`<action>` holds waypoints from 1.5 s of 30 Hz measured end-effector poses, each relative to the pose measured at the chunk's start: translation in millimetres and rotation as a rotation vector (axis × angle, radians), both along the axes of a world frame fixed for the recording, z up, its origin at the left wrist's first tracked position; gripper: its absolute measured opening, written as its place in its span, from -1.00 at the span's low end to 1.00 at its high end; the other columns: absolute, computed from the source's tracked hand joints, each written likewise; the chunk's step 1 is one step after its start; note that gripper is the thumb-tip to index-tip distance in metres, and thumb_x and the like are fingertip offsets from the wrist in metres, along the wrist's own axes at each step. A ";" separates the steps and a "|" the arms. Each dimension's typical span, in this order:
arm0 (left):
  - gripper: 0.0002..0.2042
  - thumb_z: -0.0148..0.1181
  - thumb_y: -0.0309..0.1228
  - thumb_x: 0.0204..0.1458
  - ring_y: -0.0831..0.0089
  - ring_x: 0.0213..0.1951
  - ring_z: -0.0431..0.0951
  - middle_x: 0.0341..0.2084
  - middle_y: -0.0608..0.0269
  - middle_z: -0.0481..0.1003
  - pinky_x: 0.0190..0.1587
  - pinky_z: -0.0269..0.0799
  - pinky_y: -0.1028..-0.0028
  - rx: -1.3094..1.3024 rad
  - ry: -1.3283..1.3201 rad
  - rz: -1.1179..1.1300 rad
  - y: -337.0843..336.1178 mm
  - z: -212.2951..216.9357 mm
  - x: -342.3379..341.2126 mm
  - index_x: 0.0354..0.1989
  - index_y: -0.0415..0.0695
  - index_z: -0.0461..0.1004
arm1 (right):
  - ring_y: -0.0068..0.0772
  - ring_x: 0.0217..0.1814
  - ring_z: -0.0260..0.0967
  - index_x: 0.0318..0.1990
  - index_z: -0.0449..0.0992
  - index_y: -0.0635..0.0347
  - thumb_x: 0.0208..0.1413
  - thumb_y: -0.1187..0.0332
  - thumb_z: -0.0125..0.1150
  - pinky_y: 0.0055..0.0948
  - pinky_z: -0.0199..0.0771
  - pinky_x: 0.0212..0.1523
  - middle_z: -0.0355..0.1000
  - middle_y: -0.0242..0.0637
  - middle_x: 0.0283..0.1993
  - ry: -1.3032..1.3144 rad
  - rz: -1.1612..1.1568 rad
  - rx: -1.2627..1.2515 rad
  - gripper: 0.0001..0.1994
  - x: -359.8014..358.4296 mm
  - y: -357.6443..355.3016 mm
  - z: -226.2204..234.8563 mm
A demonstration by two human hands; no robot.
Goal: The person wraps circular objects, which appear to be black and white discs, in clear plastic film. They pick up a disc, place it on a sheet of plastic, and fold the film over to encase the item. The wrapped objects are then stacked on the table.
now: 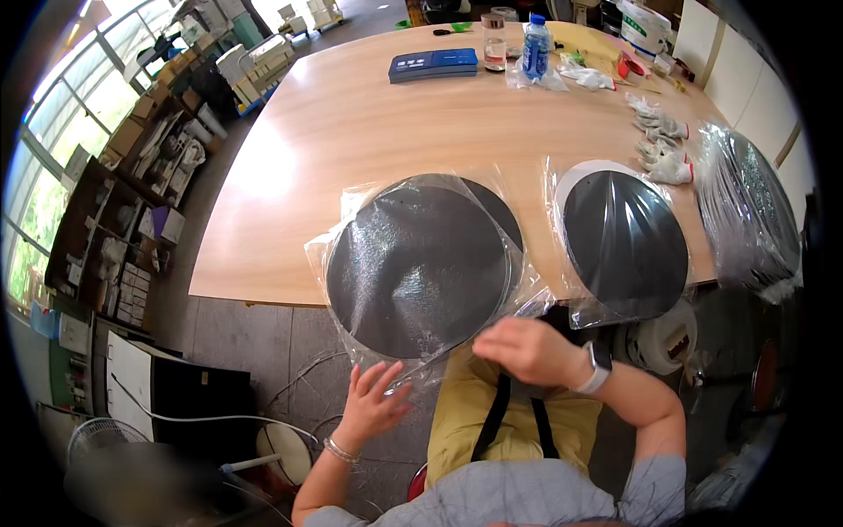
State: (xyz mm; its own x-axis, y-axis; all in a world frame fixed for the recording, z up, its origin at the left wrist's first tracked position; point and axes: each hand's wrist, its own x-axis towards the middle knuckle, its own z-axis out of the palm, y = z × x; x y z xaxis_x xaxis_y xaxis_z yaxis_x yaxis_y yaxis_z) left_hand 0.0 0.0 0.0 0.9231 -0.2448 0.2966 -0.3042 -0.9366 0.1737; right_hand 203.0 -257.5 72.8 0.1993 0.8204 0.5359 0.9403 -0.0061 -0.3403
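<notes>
Bagged black disc at the bench edge
Left hand (376,400) fingers spread wide at 7 o'clock of the bagged disc (417,268); right hand (529,350) fingers pinch its plastic at 5 o'clock.

The near disc (417,268) is looking dark and matt with a fine grainy texture, and its clear plastic bag (351,255) is crinkling and glinting. The right disc (625,241) is showing smoother black under glossy film. The surface (351,132) is gleaming as pale, smooth wood laminate. Far gloves (663,145) are looking like white cloth.
</notes>
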 end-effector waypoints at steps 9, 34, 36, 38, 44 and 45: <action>-0.69 0.41 -0.47 -0.37 0.24 -0.23 0.45 -0.23 0.29 0.46 -0.18 0.36 0.28 -0.096 -0.337 0.214 -3.8 -16.5 -16.1 -0.40 -0.05 0.43 | -0.14 0.05 0.25 0.11 0.32 0.22 -0.24 0.53 0.25 -0.29 0.28 0.10 0.39 -0.25 -0.04 0.009 -0.044 -0.350 -0.40 63.0 -67.0 8.0; -0.81 0.22 -0.42 0.00 0.66 -0.70 0.34 -0.76 0.32 0.43 -0.62 0.20 0.62 -0.895 -0.114 0.776 -4.5 -35.5 -0.8 -0.57 -0.26 0.48 | -0.11 -0.50 0.40 -0.53 0.45 0.17 0.04 0.25 0.11 -0.25 0.37 -0.46 0.39 -0.17 -0.59 0.139 -0.409 -0.244 -0.78 97.9 -35.6 -52.5; -0.81 0.24 -0.41 0.00 0.68 -0.70 0.33 -0.77 0.37 0.42 -0.62 0.18 0.65 -1.066 -0.056 0.821 -3.1 -43.4 4.1 -0.58 -0.25 0.47 | -0.10 -0.52 0.40 -0.54 0.44 0.17 0.03 0.25 0.12 -0.24 0.38 -0.49 0.39 -0.17 -0.60 0.126 -0.478 -0.276 -0.78 96.3 -30.0 -60.3; -0.80 0.25 -0.41 0.00 0.69 -0.70 0.32 -0.77 0.40 0.41 -0.63 0.17 0.66 -1.186 -0.041 0.849 -0.5 -56.5 7.1 -0.59 -0.23 0.46 | -0.09 -0.54 0.40 -0.53 0.43 0.17 0.02 0.24 0.13 -0.25 0.38 -0.51 0.39 -0.16 -0.62 0.108 -0.524 -0.303 -0.78 92.5 -25.7 -63.2; -0.77 0.23 -0.37 0.01 0.72 -0.66 0.26 -0.73 0.44 0.38 -0.59 0.11 0.65 -1.455 0.088 0.912 -3.4 -66.4 20.1 -0.61 -0.18 0.41 | -0.10 -0.62 0.39 -0.46 0.40 0.19 0.01 0.18 0.15 -0.28 0.37 -0.58 0.37 -0.13 -0.67 0.112 -0.604 -0.299 -0.75 86.6 -22.4 -59.1; -0.77 0.22 -0.36 0.02 0.72 -0.64 0.25 -0.72 0.45 0.36 -0.57 0.10 0.65 -1.442 0.159 0.881 -0.2 -64.3 16.8 -0.60 -0.18 0.41 | -0.11 -0.61 0.40 -0.47 0.41 0.19 0.01 0.16 0.15 -0.28 0.38 -0.57 0.38 -0.14 -0.66 0.138 -0.619 -0.335 -0.73 84.1 -22.3 -58.2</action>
